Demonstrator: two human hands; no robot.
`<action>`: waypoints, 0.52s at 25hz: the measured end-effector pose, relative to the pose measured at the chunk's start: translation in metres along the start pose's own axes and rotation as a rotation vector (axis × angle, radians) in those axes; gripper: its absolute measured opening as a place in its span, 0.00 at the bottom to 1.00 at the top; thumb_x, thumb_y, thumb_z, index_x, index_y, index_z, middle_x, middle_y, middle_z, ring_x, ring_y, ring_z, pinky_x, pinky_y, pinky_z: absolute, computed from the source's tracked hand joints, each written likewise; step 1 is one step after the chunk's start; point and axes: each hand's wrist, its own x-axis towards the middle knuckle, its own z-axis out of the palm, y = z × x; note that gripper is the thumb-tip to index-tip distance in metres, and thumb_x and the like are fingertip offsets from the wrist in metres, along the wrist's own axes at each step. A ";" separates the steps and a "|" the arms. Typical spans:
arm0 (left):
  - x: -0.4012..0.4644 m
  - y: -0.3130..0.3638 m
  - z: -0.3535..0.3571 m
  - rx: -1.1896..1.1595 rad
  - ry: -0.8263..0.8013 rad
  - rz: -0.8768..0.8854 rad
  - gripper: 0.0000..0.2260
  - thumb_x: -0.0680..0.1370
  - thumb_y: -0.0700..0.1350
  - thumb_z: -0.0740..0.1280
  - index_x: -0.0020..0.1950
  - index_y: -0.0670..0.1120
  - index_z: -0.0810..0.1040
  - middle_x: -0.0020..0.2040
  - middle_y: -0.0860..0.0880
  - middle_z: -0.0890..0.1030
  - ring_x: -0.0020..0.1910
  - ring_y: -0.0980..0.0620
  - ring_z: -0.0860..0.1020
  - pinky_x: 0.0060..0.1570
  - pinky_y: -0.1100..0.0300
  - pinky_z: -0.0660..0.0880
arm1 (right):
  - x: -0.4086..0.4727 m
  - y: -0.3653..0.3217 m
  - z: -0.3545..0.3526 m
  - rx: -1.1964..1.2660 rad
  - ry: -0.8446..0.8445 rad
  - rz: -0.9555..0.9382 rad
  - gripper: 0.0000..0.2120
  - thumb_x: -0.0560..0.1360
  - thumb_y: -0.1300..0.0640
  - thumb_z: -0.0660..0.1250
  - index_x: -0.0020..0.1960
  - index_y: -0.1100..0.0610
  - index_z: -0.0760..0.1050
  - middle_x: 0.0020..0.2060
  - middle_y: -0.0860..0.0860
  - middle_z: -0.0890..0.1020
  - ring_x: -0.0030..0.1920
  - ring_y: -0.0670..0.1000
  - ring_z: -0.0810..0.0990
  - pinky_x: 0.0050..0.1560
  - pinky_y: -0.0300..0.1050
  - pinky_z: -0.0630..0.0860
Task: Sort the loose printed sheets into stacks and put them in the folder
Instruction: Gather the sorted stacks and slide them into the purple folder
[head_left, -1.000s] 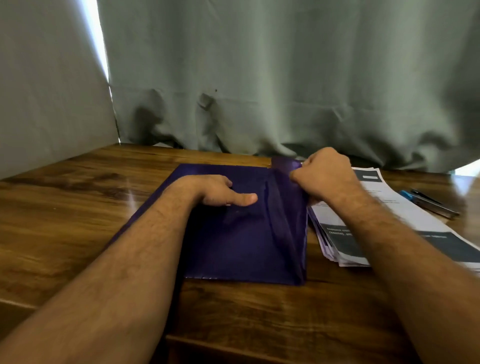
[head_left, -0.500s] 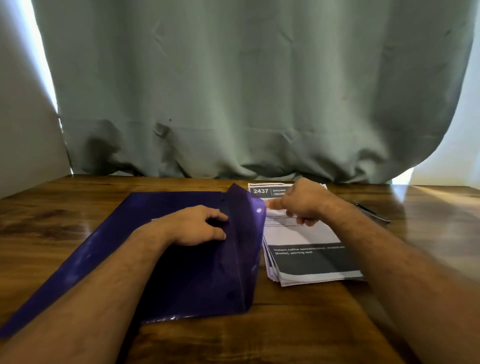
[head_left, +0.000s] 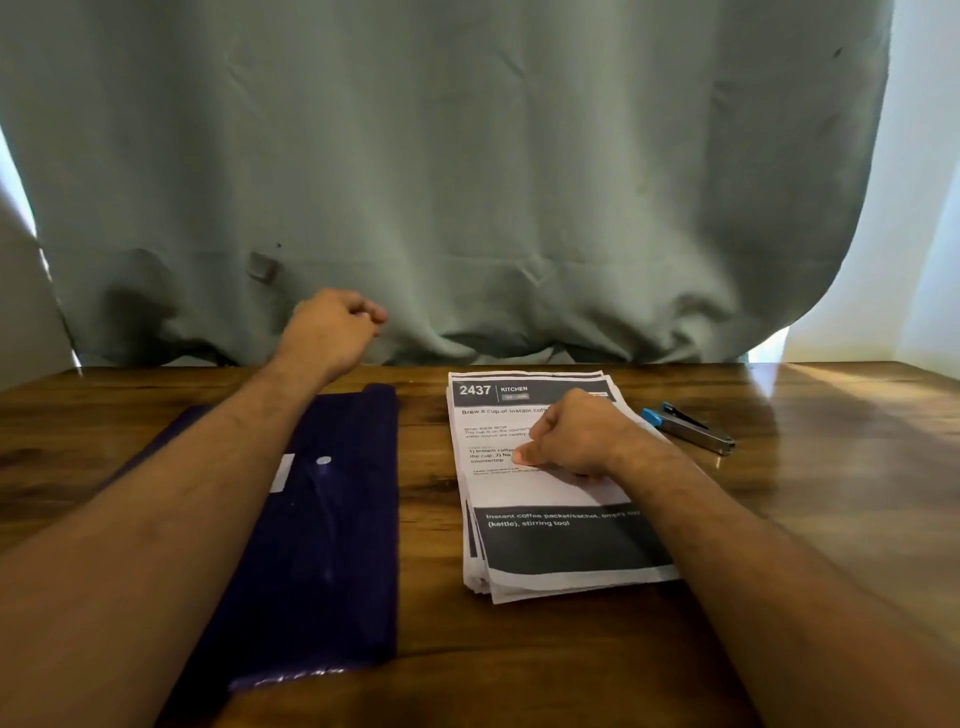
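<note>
While the stack of sheets (head_left: 550, 499), long axis twelve-to-six, is pressed by the curled right hand (head_left: 571, 436), the folder (head_left: 332, 545) lies at nine o'clock, under the raised, empty, curled left hand (head_left: 332, 327).

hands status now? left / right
Left hand: raised above the table, fingers curled, holding nothing.
Right hand: curled, resting on the printed sheets; grip cannot be told.
</note>
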 end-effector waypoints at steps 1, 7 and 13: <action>0.000 0.012 0.011 0.045 -0.082 0.063 0.14 0.81 0.36 0.61 0.49 0.51 0.82 0.55 0.46 0.84 0.58 0.48 0.80 0.65 0.51 0.74 | 0.001 0.000 0.000 0.008 -0.005 0.002 0.22 0.69 0.46 0.77 0.58 0.54 0.78 0.51 0.52 0.83 0.49 0.53 0.82 0.56 0.52 0.79; -0.003 0.032 0.074 0.405 -0.392 0.169 0.15 0.80 0.39 0.63 0.66 0.49 0.80 0.67 0.49 0.80 0.63 0.49 0.76 0.61 0.58 0.70 | 0.005 0.003 0.004 0.026 0.026 0.002 0.24 0.68 0.46 0.77 0.60 0.54 0.78 0.54 0.52 0.82 0.53 0.53 0.80 0.59 0.53 0.78; -0.004 0.011 0.096 0.439 -0.428 0.143 0.23 0.82 0.41 0.62 0.77 0.50 0.67 0.71 0.48 0.76 0.67 0.49 0.74 0.66 0.54 0.72 | 0.004 0.003 0.004 0.034 0.201 -0.048 0.18 0.72 0.47 0.75 0.58 0.53 0.80 0.52 0.50 0.83 0.49 0.48 0.79 0.52 0.44 0.78</action>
